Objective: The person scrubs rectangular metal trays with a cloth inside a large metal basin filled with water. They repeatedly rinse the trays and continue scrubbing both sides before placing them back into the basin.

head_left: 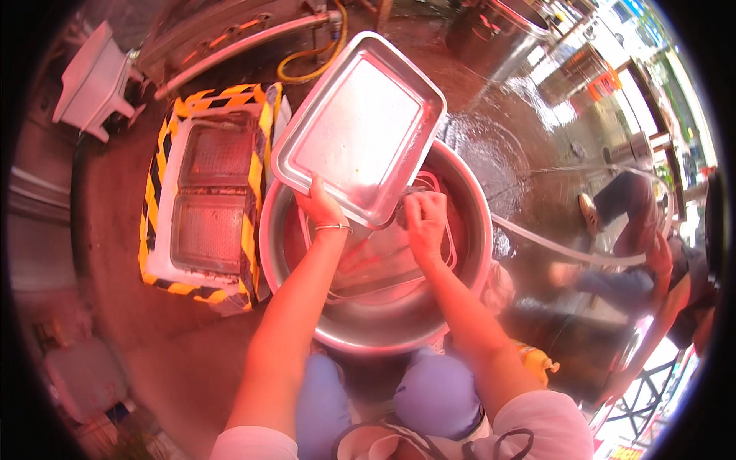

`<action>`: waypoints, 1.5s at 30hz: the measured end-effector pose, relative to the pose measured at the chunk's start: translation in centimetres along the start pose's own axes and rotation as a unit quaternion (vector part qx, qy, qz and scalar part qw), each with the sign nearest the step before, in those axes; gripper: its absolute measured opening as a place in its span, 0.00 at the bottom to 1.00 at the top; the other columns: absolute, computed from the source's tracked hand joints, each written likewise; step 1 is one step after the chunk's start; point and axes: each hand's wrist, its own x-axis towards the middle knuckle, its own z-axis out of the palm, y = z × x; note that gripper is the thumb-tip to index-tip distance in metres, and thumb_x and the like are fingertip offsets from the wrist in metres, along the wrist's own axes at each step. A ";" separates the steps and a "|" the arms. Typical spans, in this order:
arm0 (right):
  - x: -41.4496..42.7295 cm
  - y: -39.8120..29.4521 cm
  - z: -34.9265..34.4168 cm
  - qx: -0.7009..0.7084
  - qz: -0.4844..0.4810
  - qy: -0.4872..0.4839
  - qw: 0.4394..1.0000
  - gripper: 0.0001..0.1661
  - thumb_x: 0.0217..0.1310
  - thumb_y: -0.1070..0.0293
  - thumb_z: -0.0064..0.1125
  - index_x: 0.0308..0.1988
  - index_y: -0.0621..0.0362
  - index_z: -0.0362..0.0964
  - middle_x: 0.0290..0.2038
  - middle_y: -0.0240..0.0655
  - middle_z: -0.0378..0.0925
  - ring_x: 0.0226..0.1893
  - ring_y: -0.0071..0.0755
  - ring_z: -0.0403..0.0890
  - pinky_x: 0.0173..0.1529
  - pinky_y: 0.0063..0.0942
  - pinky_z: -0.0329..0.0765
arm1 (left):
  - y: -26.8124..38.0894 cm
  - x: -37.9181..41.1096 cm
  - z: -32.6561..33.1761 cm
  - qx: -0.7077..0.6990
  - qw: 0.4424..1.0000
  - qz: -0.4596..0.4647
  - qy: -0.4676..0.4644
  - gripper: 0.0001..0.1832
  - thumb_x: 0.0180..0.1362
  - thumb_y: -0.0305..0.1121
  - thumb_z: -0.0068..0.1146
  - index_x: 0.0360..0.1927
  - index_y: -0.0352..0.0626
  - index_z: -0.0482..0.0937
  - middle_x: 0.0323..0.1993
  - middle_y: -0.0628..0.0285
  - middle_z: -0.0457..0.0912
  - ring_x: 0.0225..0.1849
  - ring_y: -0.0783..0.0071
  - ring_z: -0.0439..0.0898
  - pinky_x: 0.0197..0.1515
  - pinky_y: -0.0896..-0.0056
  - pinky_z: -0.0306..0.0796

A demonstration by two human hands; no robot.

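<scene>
A rectangular stainless-steel tray (362, 126) is tilted over a big round metal basin (485, 253). My left hand (321, 204) grips the tray at its lower left edge, and a thin bangle circles that wrist. Beside the tray's lower right edge, my right hand (425, 221) is curled around a dark scouring pad (409, 198), mostly hidden by the fingers. Inside the basin more rectangular trays (374, 267) lie, partly covered by my arms. The basin stands on the floor just in front of my knees.
To the left is a box (158, 259) edged with yellow-black tape, with two rectangular recessed panels. A white stool (92, 80), yellow hose (299, 75) and large metal pot (489, 37) stand beyond. A person (661, 259) holds a pale hose (546, 244) over wet floor.
</scene>
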 end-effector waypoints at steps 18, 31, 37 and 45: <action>-1.2 6.2 -13.5 -0.170 0.272 -0.144 0.936 0.22 0.60 0.52 0.56 0.50 0.50 0.78 0.45 0.52 0.75 0.49 0.55 0.78 0.56 0.42 0.73 | -11.4 -14.7 2.2 0.164 0.955 -0.247 0.013 0.08 0.44 0.24 0.52 0.29 0.39 0.68 0.35 0.61 0.73 0.40 0.68 0.74 0.45 0.63 0.71; 6.0 14.5 -13.5 0.022 0.256 0.060 0.965 0.21 0.57 0.59 0.58 0.44 0.64 0.78 0.37 0.48 0.83 0.40 0.44 0.84 0.48 0.35 0.77 | -5.3 -7.5 2.8 0.274 0.895 -0.285 -0.208 0.04 0.44 0.23 0.56 0.25 0.32 0.77 0.25 0.59 0.77 0.29 0.69 0.78 0.31 0.68 0.75; 2.1 6.6 -10.5 0.044 0.267 0.104 0.957 0.18 0.62 0.62 0.57 0.45 0.65 0.74 0.37 0.44 0.81 0.40 0.36 0.82 0.47 0.31 0.75 | -4.7 -16.2 -0.8 0.165 0.899 -0.398 -0.079 0.18 0.53 0.18 0.50 0.49 0.29 0.65 0.50 0.49 0.72 0.37 0.56 0.81 0.34 0.56 0.83; 7.9 11.4 -15.0 -0.030 0.299 0.001 0.954 0.19 0.58 0.58 0.52 0.45 0.56 0.80 0.28 0.47 0.83 0.28 0.41 0.86 0.39 0.37 0.80 | -3.8 -17.9 -2.6 0.331 0.854 -0.392 -0.086 0.08 0.52 0.23 0.53 0.36 0.31 0.74 0.31 0.51 0.78 0.26 0.59 0.79 0.21 0.63 0.76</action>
